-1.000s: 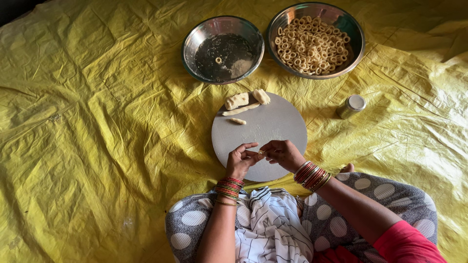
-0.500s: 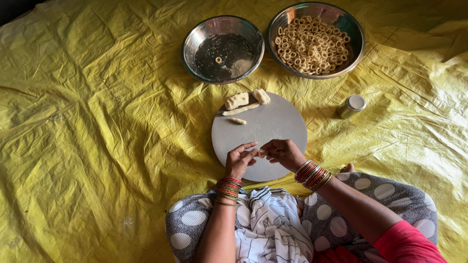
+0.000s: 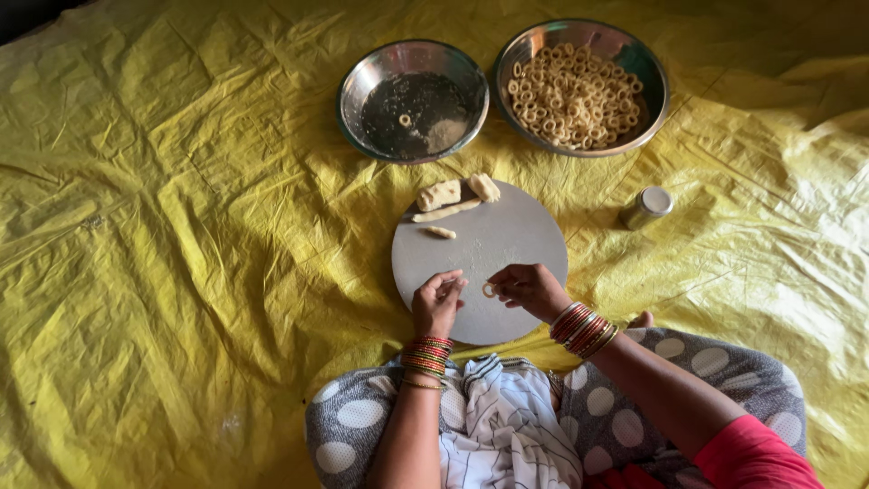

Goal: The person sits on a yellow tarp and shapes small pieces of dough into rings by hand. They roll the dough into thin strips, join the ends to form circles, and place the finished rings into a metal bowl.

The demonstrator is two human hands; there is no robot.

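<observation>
A round grey board lies on the yellow sheet in front of me. My right hand pinches a small dough ring just above the board's near part. A short gap to the left, my left hand hovers over the board with its fingers curled, and I cannot make out anything in it. At the board's far edge lie two dough lumps, a thin dough strip and a small dough piece.
Beyond the board stand two steel bowls: the left bowl holds one ring and some residue, the right bowl is heaped with several dough rings. A small steel cup lies right of the board. A crumpled yellow sheet covers the floor.
My hands were joined over the dough at the board's near edge. They have now parted, and the right one holds a closed dough ring.
</observation>
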